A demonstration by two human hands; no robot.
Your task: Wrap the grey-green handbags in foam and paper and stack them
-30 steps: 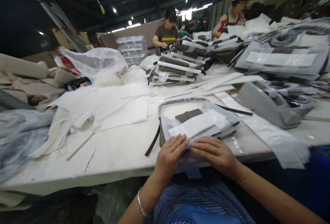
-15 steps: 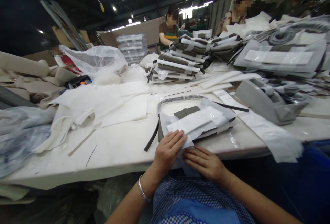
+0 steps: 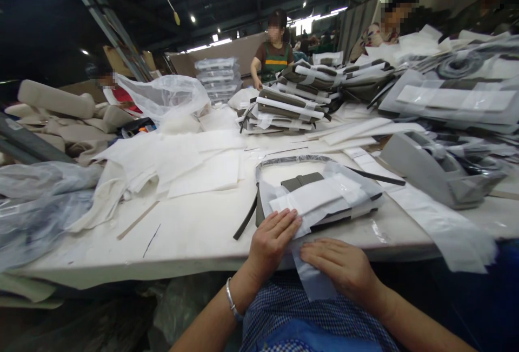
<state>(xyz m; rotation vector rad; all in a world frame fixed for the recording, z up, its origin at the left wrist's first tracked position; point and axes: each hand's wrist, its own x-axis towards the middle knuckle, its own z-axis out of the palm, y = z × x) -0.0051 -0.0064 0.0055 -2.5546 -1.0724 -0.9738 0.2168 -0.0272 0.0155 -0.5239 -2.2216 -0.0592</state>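
A dark olive handbag [image 3: 302, 179] lies on the table in front of me, partly wrapped in white foam sheet [image 3: 312, 195] and translucent film. Its handle [image 3: 290, 160] is wrapped in clear plastic and arches behind it. My left hand [image 3: 273, 238] presses flat, fingers stretched, on the near left end of the white wrap. At the table edge, my right hand [image 3: 340, 263] lies with straight fingers over a translucent strip [image 3: 314, 281] that hangs down toward my lap. The right thumb is hidden. A dark strap [image 3: 246, 214] sticks out on the bag's left.
Wrapped bags [image 3: 284, 108] are stacked behind. A grey bag [image 3: 430, 171] and a white sheet [image 3: 438, 222] lie to the right. White sheets [image 3: 203, 179] and crumpled plastic [image 3: 44, 195] are on the left. A co-worker [image 3: 275, 52] stands across the table.
My right hand has shifted slightly right and down, with its fingers straighter. More of the translucent strip shows below the edge. The view has shifted, and the co-worker across stands more upright.
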